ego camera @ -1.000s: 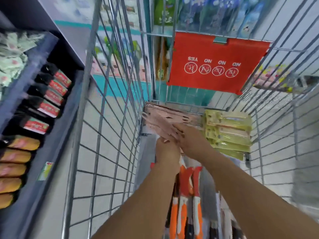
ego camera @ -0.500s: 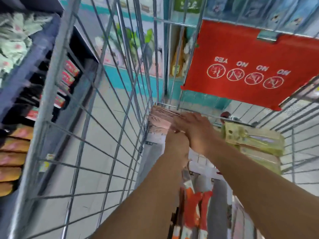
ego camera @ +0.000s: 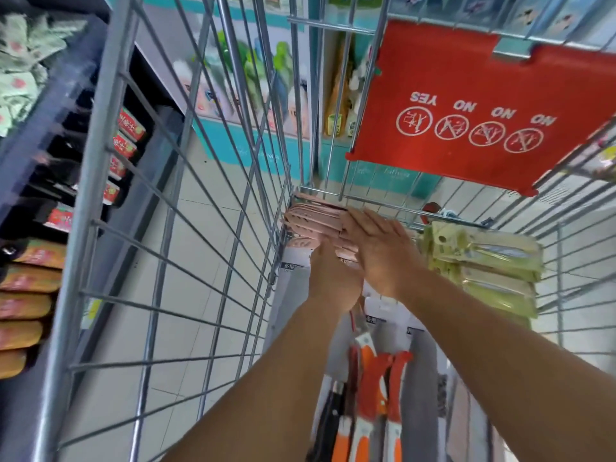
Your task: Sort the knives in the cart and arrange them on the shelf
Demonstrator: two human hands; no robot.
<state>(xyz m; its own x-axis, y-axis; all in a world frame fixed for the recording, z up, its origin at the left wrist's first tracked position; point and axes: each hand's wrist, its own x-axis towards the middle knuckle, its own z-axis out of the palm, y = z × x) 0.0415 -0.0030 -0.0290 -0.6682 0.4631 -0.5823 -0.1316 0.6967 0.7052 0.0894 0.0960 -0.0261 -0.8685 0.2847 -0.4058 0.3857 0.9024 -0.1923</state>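
Note:
A stack of pink packaged knives (ego camera: 313,218) lies in the far left corner of the wire cart (ego camera: 213,225). My right hand (ego camera: 380,248) lies flat on top of the stack with straight fingers. My left hand (ego camera: 333,278) holds the near end of the stack from below, and its fingers are hidden under the packs. To the right sits a pile of yellow-green packaged knives (ego camera: 486,261). Orange-handled knives on white cards (ego camera: 373,388) lie near me on the cart floor, beside a black-handled one (ego camera: 330,418).
A red plastic flap (ego camera: 466,105) with warning symbols hangs at the cart's far end. Outside the left wall stands a dark shelf (ego camera: 43,151) with red-labelled packs (ego camera: 128,128) and orange packets (ego camera: 26,308). Pale floor tiles show through the wire.
My view has moved closer and tilted down into the cart. Both hands have pushed forward onto the pink stack, which now sits pressed into the far left corner.

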